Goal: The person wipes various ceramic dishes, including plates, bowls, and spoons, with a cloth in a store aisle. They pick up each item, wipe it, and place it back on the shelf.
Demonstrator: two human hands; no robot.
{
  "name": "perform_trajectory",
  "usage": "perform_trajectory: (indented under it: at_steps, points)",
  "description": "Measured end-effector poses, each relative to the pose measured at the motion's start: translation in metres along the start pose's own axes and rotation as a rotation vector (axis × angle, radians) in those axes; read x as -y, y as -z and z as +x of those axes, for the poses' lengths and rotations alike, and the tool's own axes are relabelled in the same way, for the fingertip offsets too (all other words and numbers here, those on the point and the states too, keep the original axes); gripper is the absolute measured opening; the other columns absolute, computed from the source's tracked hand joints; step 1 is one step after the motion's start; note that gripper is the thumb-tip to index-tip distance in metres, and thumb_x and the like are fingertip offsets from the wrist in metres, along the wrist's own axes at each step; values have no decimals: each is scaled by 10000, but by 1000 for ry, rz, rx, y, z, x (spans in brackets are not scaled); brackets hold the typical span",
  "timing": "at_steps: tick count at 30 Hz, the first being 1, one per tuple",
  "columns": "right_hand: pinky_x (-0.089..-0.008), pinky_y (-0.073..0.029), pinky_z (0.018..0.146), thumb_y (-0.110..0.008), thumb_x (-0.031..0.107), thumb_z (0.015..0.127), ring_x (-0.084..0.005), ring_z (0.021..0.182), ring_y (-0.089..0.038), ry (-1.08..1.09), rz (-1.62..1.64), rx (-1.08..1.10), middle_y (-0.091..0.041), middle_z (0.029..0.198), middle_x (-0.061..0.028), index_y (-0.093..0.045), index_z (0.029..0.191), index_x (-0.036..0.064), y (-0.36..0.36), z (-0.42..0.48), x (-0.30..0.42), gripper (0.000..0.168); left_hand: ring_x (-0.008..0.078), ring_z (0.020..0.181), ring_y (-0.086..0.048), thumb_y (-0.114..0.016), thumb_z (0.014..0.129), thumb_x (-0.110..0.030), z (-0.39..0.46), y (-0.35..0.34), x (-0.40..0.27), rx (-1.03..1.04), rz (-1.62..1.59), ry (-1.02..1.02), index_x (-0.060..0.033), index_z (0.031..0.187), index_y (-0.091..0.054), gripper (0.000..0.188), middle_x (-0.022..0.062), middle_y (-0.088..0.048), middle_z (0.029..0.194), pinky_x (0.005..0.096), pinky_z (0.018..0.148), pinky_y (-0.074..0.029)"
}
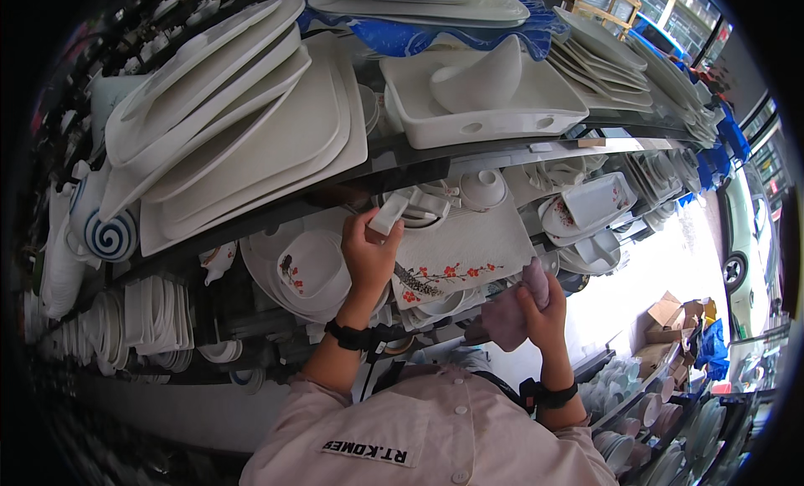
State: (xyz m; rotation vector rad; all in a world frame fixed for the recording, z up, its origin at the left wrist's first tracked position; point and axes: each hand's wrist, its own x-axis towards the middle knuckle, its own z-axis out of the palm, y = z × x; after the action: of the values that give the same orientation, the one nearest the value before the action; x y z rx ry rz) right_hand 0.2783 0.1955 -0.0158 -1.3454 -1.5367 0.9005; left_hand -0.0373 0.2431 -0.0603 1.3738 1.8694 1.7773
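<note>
A small white ceramic piece (389, 213), perhaps a spoon rest, is pinched between the thumb and fingers of my left hand (370, 253). Just beyond it, more small white ceramic pieces (428, 203) lie in a bowl beside a lidded white pot (483, 189). My right hand (544, 313) grips a crumpled mauve cloth (507, 314) in front of the shelf. Between the hands is a rectangular white plate with red blossoms (461, 253). Left of my left hand, a squarish blossom-patterned bowl (314, 264) rests on larger plates.
Above, a shelf edge (465, 156) carries leaning white platters (251, 166) and a deep rectangular dish (483, 128) holding a curved white bowl (480, 81). A spiral-patterned jug (108, 235) stands far left. Stacked dishes (619, 442) and cardboard boxes (667, 316) are at right.
</note>
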Motion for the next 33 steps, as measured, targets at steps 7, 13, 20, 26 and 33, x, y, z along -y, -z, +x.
perform_trajectory:
  at_steps: [7, 13, 20, 26, 33]
  points:
    - [-319, -509, 850, -749, 169, 887, -164, 920, -646, -9, -20, -25, -708, 981, -93, -638, 1153, 2, 13, 18, -8, 334, 179, 710, -650, -871, 798, -154, 8, -23, 9, -14, 12, -19, -12, 1100, -630, 412, 101, -592, 1033, 299, 626, -514]
    - [-322, -514, 844, -752, 172, 884, -167, 915, -655, -42, -18, -9, -712, 981, -94, -642, 1163, 3, 21, 26, -16, 344, 210, 801, -641, -886, 798, -209, 12, -42, 15, -19, 88, -32, -2, 1113, -625, 458, 107, -605, 1035, 332, 715, -532]
    - [-325, -524, 822, -753, 170, 876, -171, 897, -677, -12, -18, 9, -725, 969, -107, -655, 1148, 1, 23, 35, -19, 335, 295, 971, -583, -846, 843, -308, 16, -43, 15, 69, 284, -82, 4, 1149, -609, 497, 151, -560, 1078, 399, 852, -502]
    - [-312, -496, 851, -741, 165, 893, -146, 928, -619, -53, -16, 52, -677, 987, -54, -633, 1152, 15, 26, 38, -10, 319, 295, 979, -564, -728, 937, -362, 12, -32, -7, 164, 316, 27, -1, 1199, -603, 463, 145, -544, 1092, 410, 863, -480]
    - [-318, -520, 804, -751, 168, 876, -156, 855, -656, 27, 23, -12, -721, 934, -104, -654, 1140, 4, 28, 40, -19, 326, 281, 987, -552, -728, 932, -272, 10, -23, -24, 121, 306, -108, -14, 1195, -608, 387, 133, -547, 1122, 406, 848, -477]
